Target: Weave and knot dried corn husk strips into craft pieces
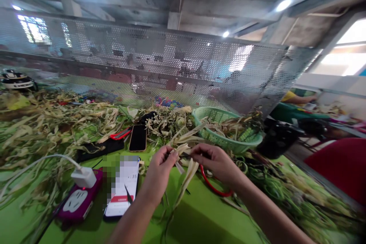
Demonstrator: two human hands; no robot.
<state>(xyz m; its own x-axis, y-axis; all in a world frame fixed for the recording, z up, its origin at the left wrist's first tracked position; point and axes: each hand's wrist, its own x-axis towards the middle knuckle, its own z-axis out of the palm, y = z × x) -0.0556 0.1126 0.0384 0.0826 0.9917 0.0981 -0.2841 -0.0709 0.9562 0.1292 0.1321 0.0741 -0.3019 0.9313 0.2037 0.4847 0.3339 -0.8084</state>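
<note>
Between my two hands, above the green table (206, 217), a pale dried husk strip (187, 177) hangs down in a twist. My left hand (160, 171) pinches its upper end between thumb and fingers. My right hand (213, 160) is closed on the same husk from the other side, fingers bent inward. Just below the right hand lies a red ring-shaped thing (213, 187), partly hidden by the wrist. Behind the hands, more dry husk strips (188, 135) reach toward a light green plastic basket (217, 112) holding dried leaves.
A lit phone (122, 190) and a purple power strip (77, 200) with a white charger (83, 176) lie left. A dark phone (137, 138) and red-handled tool (121, 134) sit further back. Husk piles (85, 122) and green curled strips (280, 187) flank them. A perforated metal panel (171, 65) stands behind.
</note>
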